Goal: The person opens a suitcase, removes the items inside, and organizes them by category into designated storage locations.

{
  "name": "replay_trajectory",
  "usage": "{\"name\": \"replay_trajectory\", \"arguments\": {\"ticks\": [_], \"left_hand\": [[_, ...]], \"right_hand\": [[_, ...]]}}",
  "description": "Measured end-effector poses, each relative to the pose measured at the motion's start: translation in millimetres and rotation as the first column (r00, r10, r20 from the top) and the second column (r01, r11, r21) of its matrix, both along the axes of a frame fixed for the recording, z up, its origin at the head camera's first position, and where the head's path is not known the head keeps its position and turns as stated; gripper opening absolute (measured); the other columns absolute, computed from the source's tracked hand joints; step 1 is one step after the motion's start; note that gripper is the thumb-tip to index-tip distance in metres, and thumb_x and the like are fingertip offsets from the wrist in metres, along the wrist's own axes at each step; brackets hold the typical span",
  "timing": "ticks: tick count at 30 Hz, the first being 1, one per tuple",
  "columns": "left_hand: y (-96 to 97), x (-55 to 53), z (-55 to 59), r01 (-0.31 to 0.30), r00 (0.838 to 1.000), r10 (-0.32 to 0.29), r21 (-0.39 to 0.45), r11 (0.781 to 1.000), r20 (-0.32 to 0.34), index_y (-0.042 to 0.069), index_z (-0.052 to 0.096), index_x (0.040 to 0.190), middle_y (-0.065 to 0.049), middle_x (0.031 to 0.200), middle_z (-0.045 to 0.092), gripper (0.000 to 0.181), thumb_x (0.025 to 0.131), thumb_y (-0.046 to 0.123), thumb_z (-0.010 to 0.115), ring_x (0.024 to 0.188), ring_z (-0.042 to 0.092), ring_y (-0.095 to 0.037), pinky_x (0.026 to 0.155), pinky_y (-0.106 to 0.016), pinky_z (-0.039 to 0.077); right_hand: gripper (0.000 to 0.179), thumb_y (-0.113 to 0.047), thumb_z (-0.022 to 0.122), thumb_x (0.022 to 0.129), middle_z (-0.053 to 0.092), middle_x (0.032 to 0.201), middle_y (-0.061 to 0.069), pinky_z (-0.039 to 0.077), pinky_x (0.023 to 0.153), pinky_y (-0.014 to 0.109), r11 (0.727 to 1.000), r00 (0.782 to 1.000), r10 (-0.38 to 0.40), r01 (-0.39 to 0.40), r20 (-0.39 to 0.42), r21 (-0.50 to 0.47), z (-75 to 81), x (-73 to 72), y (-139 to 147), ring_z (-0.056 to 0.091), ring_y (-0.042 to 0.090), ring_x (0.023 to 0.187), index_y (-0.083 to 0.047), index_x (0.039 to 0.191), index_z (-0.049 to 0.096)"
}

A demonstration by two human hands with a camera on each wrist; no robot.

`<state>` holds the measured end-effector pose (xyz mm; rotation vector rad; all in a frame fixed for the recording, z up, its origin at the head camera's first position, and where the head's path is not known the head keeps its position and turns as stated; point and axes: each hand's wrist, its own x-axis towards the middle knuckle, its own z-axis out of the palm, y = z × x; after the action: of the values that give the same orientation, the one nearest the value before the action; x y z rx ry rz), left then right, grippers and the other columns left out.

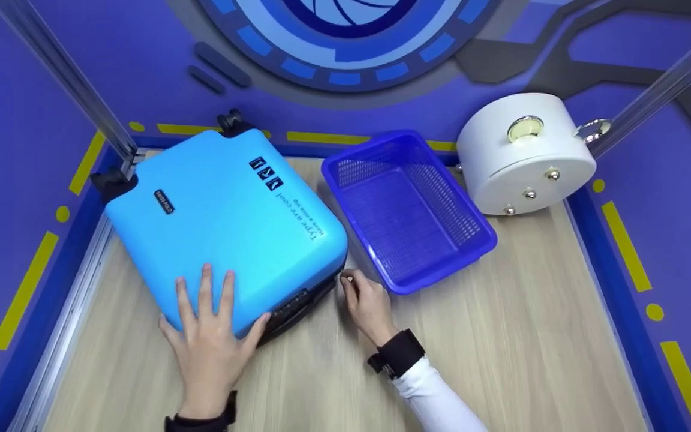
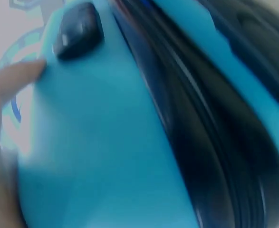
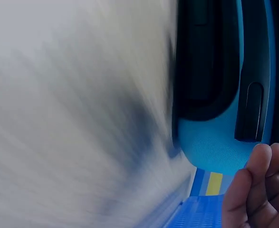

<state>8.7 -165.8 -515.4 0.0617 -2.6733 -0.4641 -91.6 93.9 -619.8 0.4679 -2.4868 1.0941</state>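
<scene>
A bright blue suitcase [image 1: 225, 216] lies flat, its wheels toward the back wall and its black carry handle [image 1: 297, 312] toward me. My left hand [image 1: 207, 342] rests on its near part with fingers spread over the shell and the thumb by the handle edge. At the suitcase's near right corner, my right hand [image 1: 366, 303] has its fingers curled and pinched together. In the right wrist view the curled fingers [image 3: 260, 164] sit at the dark zipper line beside the handle. They appear to pinch the zipper pull, which they mostly hide. The left wrist view is blurred.
A blue plastic basket [image 1: 384, 285] stands right of the suitcase, close to my right hand. Behind it on the right sits a white drum-shaped case [image 1: 501, 168] with metal studs and a ring. Blue walls [image 1: 15, 180] enclose the wooden surface [image 1: 525, 336].
</scene>
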Motion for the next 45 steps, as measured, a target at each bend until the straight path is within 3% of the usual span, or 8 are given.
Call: {"name": "replay_trajectory", "arguments": {"ticks": [5, 12, 17, 24, 34, 38, 41, 45], "left_hand": [[-27.9, 0.9, 3.5, 0.137, 0.989, -0.14, 0.064, 0.988, 0.039, 0.017, 0.05, 0.156, -0.013, 0.168, 0.031, 0.099, 0.072, 0.045, 0.095, 0.155, 0.016, -0.049, 0.09, -0.092, 0.029], [-44.2, 1.4, -5.1, 0.209, 0.976, -0.202, 0.09, 0.974, -0.082, 0.016, 0.05, 0.156, -0.013, 0.167, 0.034, 0.11, 0.062, 0.045, 0.098, 0.154, 0.024, -0.045, 0.094, -0.079, 0.042], [-38.2, -2.2, -9.7, 0.193, 0.97, -0.179, 0.075, 0.978, -0.165, 0.016, 0.054, 0.153, -0.013, 0.164, 0.039, 0.107, 0.059, 0.047, 0.097, 0.152, 0.028, -0.045, 0.093, -0.079, 0.044], [-32.9, -3.4, -9.6, 0.164, 0.971, -0.151, 0.058, 0.985, -0.183, 0.014, 0.059, 0.149, -0.014, 0.161, 0.044, 0.102, 0.061, 0.051, 0.096, 0.15, 0.033, -0.045, 0.087, -0.076, 0.049], [2.8, -6.4, -12.3, 0.072, 0.976, -0.06, 0.05, 0.996, -0.207, 0.013, 0.061, 0.147, -0.017, 0.16, 0.045, 0.103, 0.059, 0.051, 0.098, 0.148, 0.036, -0.046, 0.071, -0.075, 0.052], [20.5, -9.0, -13.9, 0.044, 0.975, -0.029, 0.064, 0.997, -0.222, 0.011, 0.062, 0.146, -0.018, 0.16, 0.045, 0.1, 0.061, 0.05, 0.098, 0.148, 0.035, -0.047, 0.078, -0.075, 0.053], [32.6, -11.7, -14.6, 0.024, 0.973, -0.007, 0.07, 0.997, -0.231, 0.009, 0.062, 0.145, -0.02, 0.159, 0.045, 0.099, 0.062, 0.051, 0.097, 0.148, 0.035, -0.048, 0.086, -0.073, 0.052], [45.6, -16.0, -14.7, -0.014, 0.973, 0.024, 0.047, 0.999, -0.228, 0.009, 0.063, 0.144, -0.021, 0.157, 0.047, 0.098, 0.064, 0.056, 0.094, 0.148, 0.036, -0.047, 0.082, -0.072, 0.054]], "right_hand": [[0.008, -0.01, 0.072, 0.097, 0.072, 0.077, 0.0, 0.054, 0.053, 0.035, 0.999, 0.999, 0.034, -0.034, -0.006, 0.024, -1.0, 7.3, -2.0, 0.062, 0.01, 0.06, -0.009, 0.105, 0.072], [0.009, -0.011, 0.072, 0.097, 0.078, 0.09, 0.004, 0.059, 0.063, 0.035, 0.996, 0.997, 0.082, -0.082, -0.01, 0.026, 0.3, 18.6, -11.9, 0.073, 0.016, 0.074, -0.009, 0.105, 0.073], [0.009, -0.009, 0.072, 0.096, 0.077, 0.088, 0.003, 0.059, 0.064, 0.031, 0.99, 0.99, 0.139, -0.139, -0.013, 0.013, -0.4, 22.0, -18.4, 0.072, 0.013, 0.072, -0.008, 0.106, 0.073], [0.006, -0.011, 0.071, 0.097, 0.075, 0.082, 0.0, 0.058, 0.061, 0.031, 0.982, 0.983, 0.182, -0.181, -0.013, 0.048, -2.1, 23.0, -23.2, 0.07, 0.011, 0.069, -0.009, 0.103, 0.073], [0.008, -0.008, 0.07, 0.097, 0.076, 0.082, 0.003, 0.05, 0.051, 0.022, 0.993, 0.993, 0.117, -0.117, 0.035, -0.003, 1.2, 15.1, -12.8, 0.062, 0.007, 0.058, -0.006, 0.105, 0.073], [0.01, -0.009, 0.07, 0.098, 0.069, 0.069, -0.002, 0.041, 0.045, 0.018, 0.996, 0.996, 0.083, -0.084, 0.044, 0.006, 1.8, 12.7, -6.6, 0.05, 0.002, 0.051, -0.006, 0.106, 0.073], [0.01, -0.008, 0.071, 0.097, 0.066, 0.067, -0.003, 0.042, 0.044, 0.02, 0.997, 0.997, 0.071, -0.072, 0.014, 0.028, 1.6, 12.5, -4.4, 0.051, 0.003, 0.05, -0.006, 0.106, 0.073], [0.01, -0.006, 0.074, 0.094, 0.07, 0.072, 0.001, 0.049, 0.048, 0.026, 0.994, 0.994, 0.096, -0.093, -0.057, 0.06, -0.1, 16.4, -6.0, 0.062, 0.01, 0.055, -0.004, 0.103, 0.072]]}}
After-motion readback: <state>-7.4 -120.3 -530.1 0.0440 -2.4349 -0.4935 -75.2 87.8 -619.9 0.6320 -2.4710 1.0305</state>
